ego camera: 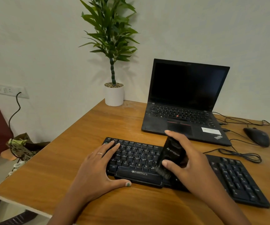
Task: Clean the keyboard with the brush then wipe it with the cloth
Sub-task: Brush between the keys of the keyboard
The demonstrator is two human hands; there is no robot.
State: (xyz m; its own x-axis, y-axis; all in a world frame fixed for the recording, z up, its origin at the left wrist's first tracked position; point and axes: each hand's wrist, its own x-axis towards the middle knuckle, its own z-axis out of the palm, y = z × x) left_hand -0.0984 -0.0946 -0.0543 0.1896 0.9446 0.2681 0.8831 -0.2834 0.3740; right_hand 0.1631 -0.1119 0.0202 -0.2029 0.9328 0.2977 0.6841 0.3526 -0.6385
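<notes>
A black Zebronics keyboard (134,158) lies across the wooden desk (66,168) in front of me. My left hand (97,168) rests flat on its left end, fingers straight over the keys and thumb along the front edge. My right hand (184,161) grips a black brush (171,156) over the keyboard's middle. The brush tilts, with its bristles down on the keys near the space bar. I see no cloth.
An open black laptop (186,101) stands behind the keyboard. A black mouse (257,136) and tangled cables (241,154) lie at the right. A potted plant (114,95) sits at the desk's back edge. A bag (20,146) lies on the floor at the left.
</notes>
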